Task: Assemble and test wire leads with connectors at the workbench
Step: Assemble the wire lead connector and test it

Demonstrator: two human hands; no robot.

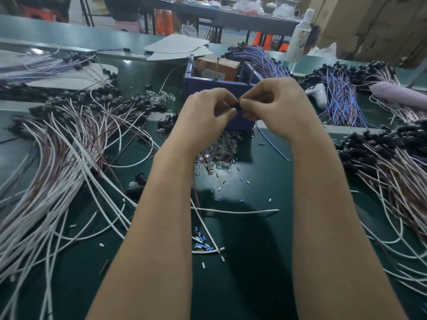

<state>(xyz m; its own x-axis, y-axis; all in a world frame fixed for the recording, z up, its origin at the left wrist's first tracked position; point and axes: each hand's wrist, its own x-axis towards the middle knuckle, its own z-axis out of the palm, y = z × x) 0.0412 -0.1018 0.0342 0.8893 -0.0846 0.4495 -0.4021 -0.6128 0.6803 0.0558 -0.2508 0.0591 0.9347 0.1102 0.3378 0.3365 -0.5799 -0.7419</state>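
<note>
Black plastic, a small connector [236, 106] is pinched in the grips of the left hand [208, 113] and right hand [273, 105] above the dark green counter [254, 227], and may be lost among the clutter if squeezed crookedly.

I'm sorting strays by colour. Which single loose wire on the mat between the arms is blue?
The short wire running from the blue bin, right of the clear parts pile; the loose wires nearer the person are white or brownish.

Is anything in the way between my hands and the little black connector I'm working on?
Nothing visible: the left hand and the right hand both pinch the small black connector directly, with no gap between.
</note>
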